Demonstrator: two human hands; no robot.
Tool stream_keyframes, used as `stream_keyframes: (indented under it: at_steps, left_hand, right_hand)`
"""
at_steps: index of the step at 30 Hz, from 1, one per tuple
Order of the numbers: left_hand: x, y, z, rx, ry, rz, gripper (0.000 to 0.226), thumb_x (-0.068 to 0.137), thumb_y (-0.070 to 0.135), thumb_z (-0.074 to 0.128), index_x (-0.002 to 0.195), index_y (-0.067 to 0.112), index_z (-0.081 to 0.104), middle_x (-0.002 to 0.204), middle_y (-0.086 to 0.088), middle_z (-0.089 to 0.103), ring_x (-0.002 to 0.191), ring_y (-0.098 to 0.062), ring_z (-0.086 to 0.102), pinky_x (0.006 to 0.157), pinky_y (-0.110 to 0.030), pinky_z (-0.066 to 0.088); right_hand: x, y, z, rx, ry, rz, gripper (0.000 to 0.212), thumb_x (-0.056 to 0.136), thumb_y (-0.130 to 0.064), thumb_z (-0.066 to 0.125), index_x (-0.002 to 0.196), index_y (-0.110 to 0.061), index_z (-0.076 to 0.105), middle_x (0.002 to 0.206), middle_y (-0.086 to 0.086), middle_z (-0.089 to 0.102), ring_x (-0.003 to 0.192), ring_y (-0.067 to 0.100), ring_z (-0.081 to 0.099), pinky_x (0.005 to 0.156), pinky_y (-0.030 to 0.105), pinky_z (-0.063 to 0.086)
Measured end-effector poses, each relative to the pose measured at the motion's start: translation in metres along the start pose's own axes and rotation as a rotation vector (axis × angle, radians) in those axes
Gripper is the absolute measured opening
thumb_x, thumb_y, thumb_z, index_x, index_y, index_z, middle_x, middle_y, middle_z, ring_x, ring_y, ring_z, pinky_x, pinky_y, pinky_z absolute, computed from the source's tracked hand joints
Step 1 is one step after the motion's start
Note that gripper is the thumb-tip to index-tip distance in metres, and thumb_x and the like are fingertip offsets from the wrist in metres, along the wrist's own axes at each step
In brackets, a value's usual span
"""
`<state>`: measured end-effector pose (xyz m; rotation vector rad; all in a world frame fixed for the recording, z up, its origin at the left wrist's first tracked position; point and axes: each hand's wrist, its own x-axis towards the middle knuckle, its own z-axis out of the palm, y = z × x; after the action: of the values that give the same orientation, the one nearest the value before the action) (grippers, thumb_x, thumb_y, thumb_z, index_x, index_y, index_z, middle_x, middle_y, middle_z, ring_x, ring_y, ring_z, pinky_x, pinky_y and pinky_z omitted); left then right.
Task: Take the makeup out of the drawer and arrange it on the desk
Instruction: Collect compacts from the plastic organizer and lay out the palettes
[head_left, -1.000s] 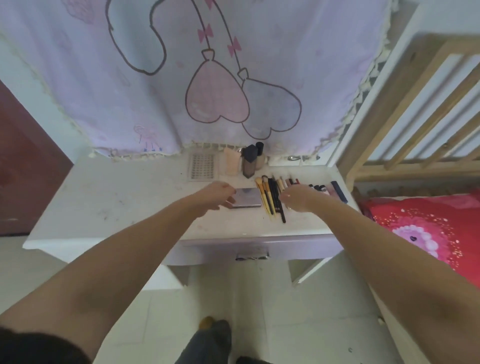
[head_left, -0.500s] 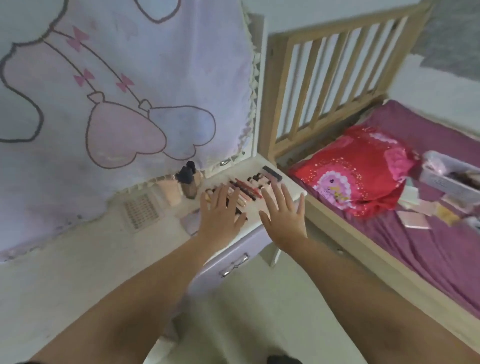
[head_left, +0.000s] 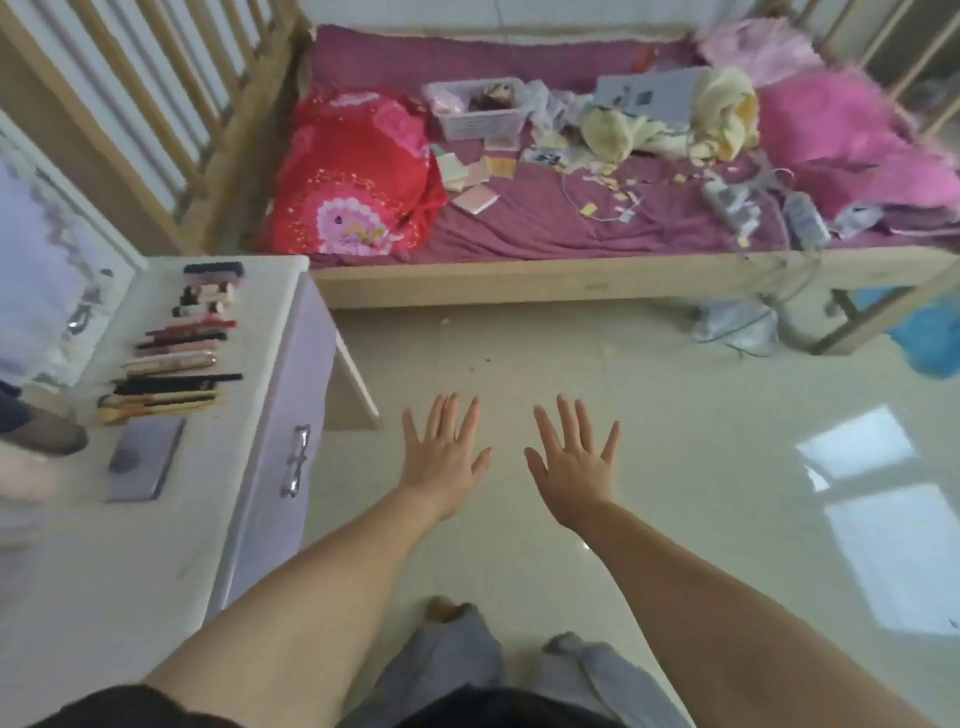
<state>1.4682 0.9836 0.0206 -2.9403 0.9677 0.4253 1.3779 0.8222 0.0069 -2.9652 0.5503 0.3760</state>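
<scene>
I hold both hands out flat over the floor, my left hand and right hand side by side, fingers spread and holding nothing. The makeup lies in a neat row on the white table at my nine o'clock, with a grey flat case just beside the brushes and the drawer closed. At twelve o'clock stands the bed, a red pillow on it.
</scene>
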Motion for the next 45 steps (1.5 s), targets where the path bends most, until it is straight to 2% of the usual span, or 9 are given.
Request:
stream_keyframes:
  at_steps: [6, 13, 19, 24, 29, 35, 41, 45]
  left_hand:
    - [-0.033, 0.122, 0.031, 0.05, -0.11, 0.313, 0.066, 0.095, 0.056, 0.01, 0.147, 0.027, -0.017, 0.158, -0.003, -0.012, 0.144, -0.021, -0.017, 0.108, -0.059, -0.014]
    - [-0.119, 0.269, 0.081, 0.133, -0.216, 0.558, 0.067, 0.095, 0.056, 0.015, 0.149, 0.027, -0.011, 0.159, -0.003, -0.007, 0.145, -0.021, -0.013, 0.109, -0.059, -0.013]
    - [-0.208, 0.41, 0.117, 0.208, -0.257, 0.834, 0.066, 0.096, 0.054, 0.017, 0.15, 0.025, -0.008, 0.159, -0.002, -0.005, 0.145, -0.019, -0.01, 0.11, -0.059, -0.01]
    - [-0.254, 0.511, 0.13, 0.221, -0.273, 1.001, 0.065, 0.097, 0.052, 0.021, 0.15, 0.023, -0.005, 0.158, -0.003, -0.004, 0.145, -0.02, -0.01, 0.111, -0.059, -0.008]
    - [-0.258, 0.594, 0.137, 0.247, -0.253, 1.098, 0.065, 0.097, 0.051, 0.02, 0.15, 0.023, -0.006, 0.158, -0.003, -0.005, 0.145, -0.02, -0.011, 0.11, -0.058, -0.01]
    - [-0.215, 0.707, 0.135, 0.259, -0.239, 1.198, 0.066, 0.096, 0.053, 0.018, 0.149, 0.025, -0.009, 0.158, -0.002, -0.009, 0.145, -0.021, -0.014, 0.11, -0.057, -0.013]
    - [-0.156, 0.849, 0.105, 0.267, -0.24, 1.301, 0.066, 0.096, 0.053, 0.017, 0.149, 0.025, -0.009, 0.159, -0.002, -0.008, 0.145, -0.019, -0.013, 0.111, -0.056, -0.012]
    - [-0.123, 0.924, 0.094, 0.288, -0.263, 1.297, 0.064, 0.097, 0.053, 0.019, 0.15, 0.025, -0.004, 0.159, -0.003, -0.003, 0.145, -0.02, -0.009, 0.112, -0.058, -0.009]
  right_hand:
    - [-0.117, 0.089, 0.045, 0.172, -0.055, 0.407, 0.06, 0.094, -0.055, 0.0, 0.147, -0.034, -0.015, 0.158, -0.001, -0.016, 0.144, 0.023, -0.021, 0.106, 0.061, -0.018]
    - [-0.293, 0.17, 0.103, 0.303, -0.069, 0.731, 0.06, 0.094, -0.057, 0.003, 0.148, -0.035, -0.011, 0.159, -0.002, -0.013, 0.145, 0.023, -0.016, 0.107, 0.062, -0.016]
    - [-0.443, 0.24, 0.135, 0.372, -0.06, 1.031, 0.059, 0.095, -0.055, 0.006, 0.149, -0.033, -0.006, 0.16, 0.0, -0.01, 0.146, 0.023, -0.012, 0.108, 0.063, -0.013]
    - [-0.53, 0.29, 0.146, 0.431, -0.021, 1.237, 0.058, 0.097, -0.052, 0.012, 0.15, -0.031, 0.0, 0.16, 0.001, -0.004, 0.146, 0.023, -0.01, 0.108, 0.065, -0.007]
    - [-0.56, 0.35, 0.148, 0.469, -0.006, 1.346, 0.057, 0.098, -0.05, 0.014, 0.15, -0.031, 0.001, 0.16, 0.002, -0.002, 0.147, 0.022, -0.008, 0.108, 0.065, -0.008]
    - [-0.544, 0.459, 0.146, 0.48, 0.014, 1.409, 0.058, 0.098, -0.05, 0.013, 0.15, -0.031, -0.001, 0.16, 0.002, -0.004, 0.146, 0.022, -0.009, 0.108, 0.064, -0.009]
    - [-0.524, 0.592, 0.115, 0.522, 0.097, 1.488, 0.057, 0.098, -0.05, 0.015, 0.15, -0.031, 0.001, 0.16, 0.0, -0.003, 0.147, 0.02, -0.007, 0.113, 0.058, -0.002]
    - [-0.518, 0.668, 0.095, 0.515, 0.123, 1.499, 0.057, 0.098, -0.049, 0.017, 0.151, -0.03, 0.006, 0.16, 0.0, 0.003, 0.147, 0.018, 0.0, 0.114, 0.051, 0.007]
